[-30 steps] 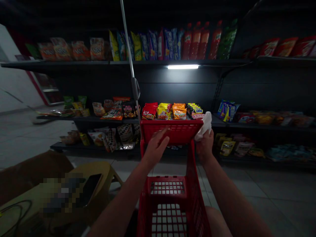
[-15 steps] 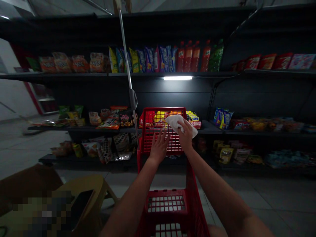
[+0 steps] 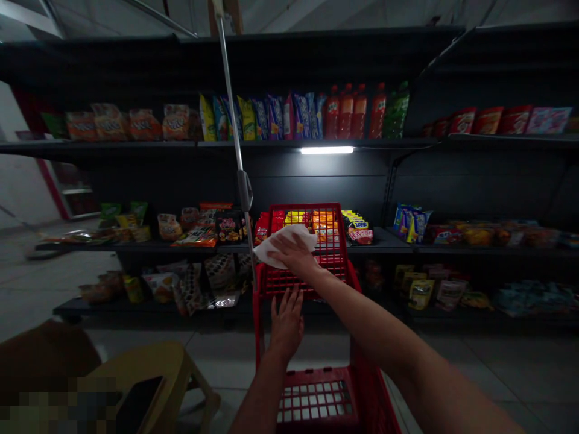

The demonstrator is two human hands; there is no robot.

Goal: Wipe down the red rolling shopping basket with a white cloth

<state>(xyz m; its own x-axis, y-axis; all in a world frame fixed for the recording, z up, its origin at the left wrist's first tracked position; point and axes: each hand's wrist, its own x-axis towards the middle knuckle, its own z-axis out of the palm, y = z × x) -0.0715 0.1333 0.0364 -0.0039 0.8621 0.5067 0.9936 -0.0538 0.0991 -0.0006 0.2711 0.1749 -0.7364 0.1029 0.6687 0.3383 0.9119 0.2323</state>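
Note:
A red plastic shopping basket (image 3: 307, 259) stands in front of me, with a grid wall on its far side and a grid floor (image 3: 314, 404) below. My right hand (image 3: 294, 253) presses a crumpled white cloth (image 3: 284, 241) against the upper left part of that grid wall. My left hand (image 3: 286, 319) is open with its fingers apart, holding nothing, close to the wall's lower edge. I cannot tell whether it touches the plastic.
A metal pole (image 3: 235, 120) rises just left of the basket. Dark shelves (image 3: 316, 141) behind hold snack packets and soda bottles. A yellow plastic stool (image 3: 174, 374) with a dark phone (image 3: 138, 404) stands at lower left, beside a pixelated patch.
My right hand has moved left across the grid wall with the cloth. My left hand sits lower, and the basket's far wall now stands lower in the view.

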